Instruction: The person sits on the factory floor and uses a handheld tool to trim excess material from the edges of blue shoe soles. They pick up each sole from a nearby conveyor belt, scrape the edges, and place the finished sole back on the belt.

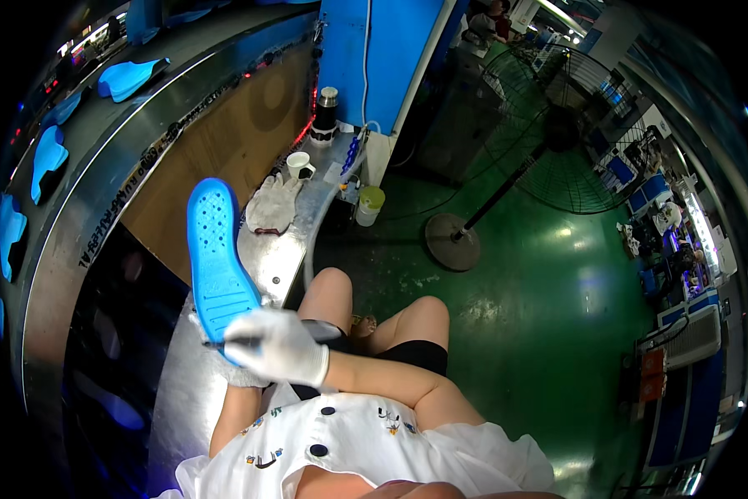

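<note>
A bright blue foam shoe sole (216, 249), with small holes at its toe end and ridges near the heel, is held up over the metal bench. My left hand (245, 375), in a greyish glove, grips its heel end from below and is mostly hidden by my other hand. Across the heel lies my right hand (278, 345), in a white glove and blurred by motion. Its fingers are closed round a slim dark tool (325, 330), whose handle sticks out beside the palm. The tool's working end is too blurred to make out.
On the metal bench (276, 256) lie a whitish work glove (271, 205), a white mug (298, 165) and a dark flask (327, 112). Left, past a cardboard panel (216, 158), several blue pieces (48, 160) sit on a conveyor. A large standing fan (557, 129) is at right.
</note>
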Available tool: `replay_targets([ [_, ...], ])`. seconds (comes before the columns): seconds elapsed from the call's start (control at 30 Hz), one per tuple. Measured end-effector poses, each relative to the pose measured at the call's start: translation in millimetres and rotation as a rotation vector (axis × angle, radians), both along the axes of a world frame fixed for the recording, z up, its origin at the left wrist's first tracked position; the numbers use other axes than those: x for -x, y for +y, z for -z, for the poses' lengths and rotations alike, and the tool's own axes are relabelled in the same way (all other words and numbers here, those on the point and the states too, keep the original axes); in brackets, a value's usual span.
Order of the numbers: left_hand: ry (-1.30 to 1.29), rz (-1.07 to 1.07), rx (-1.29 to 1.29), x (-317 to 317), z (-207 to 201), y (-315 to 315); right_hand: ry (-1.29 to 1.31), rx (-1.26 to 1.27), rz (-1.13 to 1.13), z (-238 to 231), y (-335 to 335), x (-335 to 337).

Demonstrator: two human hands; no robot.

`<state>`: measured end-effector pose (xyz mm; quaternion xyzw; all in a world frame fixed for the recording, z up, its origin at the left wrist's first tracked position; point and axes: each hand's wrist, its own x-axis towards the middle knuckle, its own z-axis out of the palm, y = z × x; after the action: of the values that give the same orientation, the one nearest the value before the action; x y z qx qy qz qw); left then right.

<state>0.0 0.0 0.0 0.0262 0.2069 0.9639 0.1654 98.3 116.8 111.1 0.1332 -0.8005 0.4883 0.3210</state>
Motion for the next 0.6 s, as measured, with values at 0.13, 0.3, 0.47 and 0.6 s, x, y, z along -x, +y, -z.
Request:
replay_targets([
  [0.13, 0.087, 0.161, -0.079, -41, -13, 26, 0.037, -0.095, 0.135, 6, 22, -19],
  [0.3, -0.122, 0.049, -0.05, -38, -9, 13, -0.021, 0.216, 0.044, 3, 16, -15],
  [0.47, 0.169, 0.428, -0.058, -49, -61, 24, 0.066, -0.104, -0.022, 5, 9, -35],
  [0.6, -0.241, -0.004, -0.002, -36, -39, 21, 0.095, -0.015, 0.192, 9, 31, -10],
])
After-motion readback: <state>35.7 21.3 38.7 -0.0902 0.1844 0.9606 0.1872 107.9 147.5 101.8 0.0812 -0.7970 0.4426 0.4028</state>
